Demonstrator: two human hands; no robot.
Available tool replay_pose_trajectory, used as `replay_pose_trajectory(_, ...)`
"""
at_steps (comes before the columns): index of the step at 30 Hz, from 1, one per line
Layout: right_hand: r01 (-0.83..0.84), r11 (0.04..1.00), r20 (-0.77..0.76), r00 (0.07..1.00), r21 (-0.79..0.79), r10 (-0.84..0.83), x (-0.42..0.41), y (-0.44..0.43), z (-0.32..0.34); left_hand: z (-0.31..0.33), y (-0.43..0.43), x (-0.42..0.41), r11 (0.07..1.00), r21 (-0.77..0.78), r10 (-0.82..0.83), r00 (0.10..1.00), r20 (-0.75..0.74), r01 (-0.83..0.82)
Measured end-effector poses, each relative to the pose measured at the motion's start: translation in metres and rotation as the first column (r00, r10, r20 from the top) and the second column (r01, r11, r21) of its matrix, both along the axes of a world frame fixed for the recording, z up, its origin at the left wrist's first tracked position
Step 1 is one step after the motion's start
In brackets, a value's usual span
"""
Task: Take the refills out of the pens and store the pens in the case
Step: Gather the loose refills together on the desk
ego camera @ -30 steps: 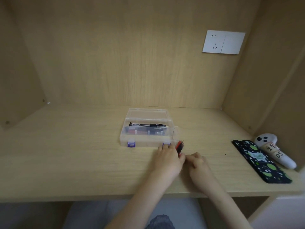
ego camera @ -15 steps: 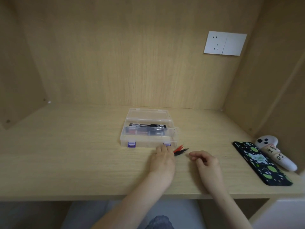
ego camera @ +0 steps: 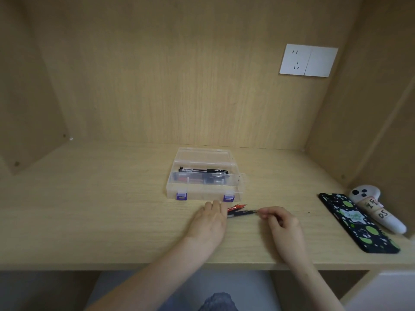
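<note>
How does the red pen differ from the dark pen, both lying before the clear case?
Colour: the red pen is red, the dark pen blackish. Place: the red pen lies nearer the case, the dark pen nearer the person. Contact: the right hand pinches the dark pen's tip, not the red pen's. Shared: both lie on the desk, left ends under the left hand.

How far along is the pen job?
Done: black pens lie in the clear plastic case. In hand: left hand presses down a red pen and a dark pen; right hand pinches the dark pen's tip. Left: those two pens, not yet cased.
</note>
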State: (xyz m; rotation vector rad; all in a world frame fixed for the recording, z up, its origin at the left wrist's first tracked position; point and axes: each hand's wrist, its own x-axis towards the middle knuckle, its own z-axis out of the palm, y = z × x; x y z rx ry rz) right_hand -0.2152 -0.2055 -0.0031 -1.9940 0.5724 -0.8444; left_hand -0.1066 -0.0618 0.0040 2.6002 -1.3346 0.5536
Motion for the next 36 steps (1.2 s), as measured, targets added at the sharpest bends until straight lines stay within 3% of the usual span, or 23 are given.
replay_pose_trajectory(9, 0.075, 0.997, 0.147, 0.986, 0.034, -0.080, -0.009, 0.004, 0.005, 0.003, 0.016, 0.007, 0.997, -0.081, 0.001, 0.999, -0.033, -0.004)
replay_pose_trajectory(12, 0.066, 0.997, 0.121, 0.990, 0.027, -0.069, -0.008, 0.003, 0.004, 0.020, 0.029, 0.007, 1.000, -0.010, 0.021, 0.995, -0.093, -0.022)
replay_pose_trajectory(16, 0.051, 0.999, 0.094, 0.994, -0.008, -0.050, -0.004, 0.004, 0.001, 0.058, 0.039, 0.043, 0.999, -0.041, 0.022, 1.000, 0.002, -0.022)
replay_pose_trajectory(18, 0.042, 0.999, 0.084, 0.996, -0.022, -0.040, -0.003, 0.004, 0.000, 0.072, 0.039, 0.070, 0.999, 0.031, -0.016, 1.000, 0.026, 0.015)
replay_pose_trajectory(22, 0.037, 0.998, 0.079, 0.996, -0.045, -0.033, -0.003, 0.005, 0.000, 0.075, 0.030, 0.109, 0.970, 0.228, -0.072, 0.995, -0.065, 0.085)
replay_pose_trajectory(26, 0.024, 0.997, 0.066, 0.998, -0.070, -0.020, -0.001, 0.004, -0.002, 0.063, 0.017, 0.128, 0.943, 0.300, -0.083, 0.972, -0.218, 0.148)
replay_pose_trajectory(29, -0.001, 0.997, 0.049, 0.999, -0.083, 0.005, -0.001, 0.004, -0.002, 0.056, 0.015, 0.127, 0.938, 0.288, -0.096, 0.944, -0.317, 0.192)
replay_pose_trajectory(36, -0.007, 0.987, 0.018, 1.000, -0.160, 0.010, 0.001, 0.003, -0.006, 0.062, 0.027, 0.123, 0.977, 0.104, -0.120, 0.887, -0.447, 0.184)
